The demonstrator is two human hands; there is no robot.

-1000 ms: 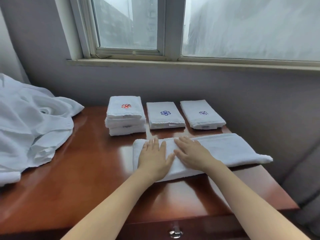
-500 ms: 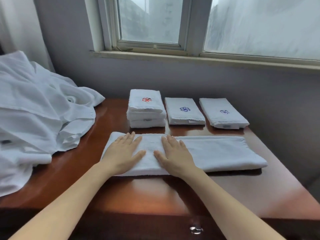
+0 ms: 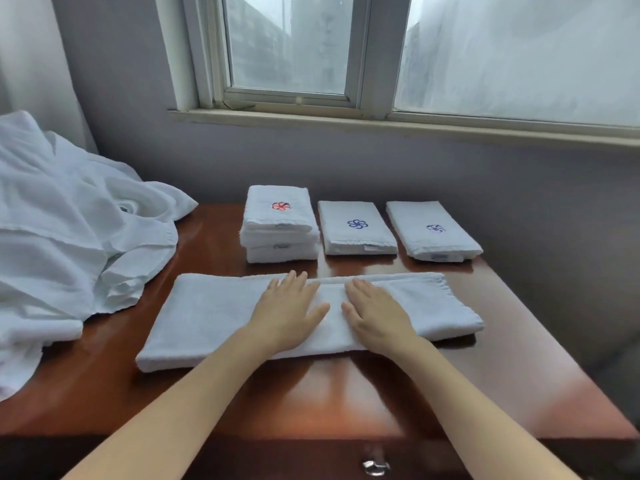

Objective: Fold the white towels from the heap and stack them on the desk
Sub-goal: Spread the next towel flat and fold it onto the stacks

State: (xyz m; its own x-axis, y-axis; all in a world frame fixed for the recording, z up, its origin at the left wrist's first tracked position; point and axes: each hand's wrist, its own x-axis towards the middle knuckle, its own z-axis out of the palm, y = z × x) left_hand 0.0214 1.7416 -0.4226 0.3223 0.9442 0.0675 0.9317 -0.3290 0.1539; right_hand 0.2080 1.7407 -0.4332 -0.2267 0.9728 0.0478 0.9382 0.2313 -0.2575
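White cloth filled the left side: the heap of unfolded towels lay crumpled over the left end of the desk, one edge spilling toward the middle. Right of it, close to the heap, a long towel folded into a band stretched across the reddish-brown wood, its left end nearer the camera than its right.

The left hand lay palm down on the middle of that band, its grip spread flat, fingers straight and pointing toward the window, curled round nothing. The right hand lay just beside it on the same towel, its grip likewise flat and spread; the two thumbs were near each other but apart.

Behind the band, close to the wall, folded towels stood in a row, each apart from its neighbour. First came a stack topped with a red emblem, then a middle towel with a blue emblem, and then a right towel with a darker emblem, turned slightly askew. Under the desk's front edge, a metal drawer handle showed between the forearms.
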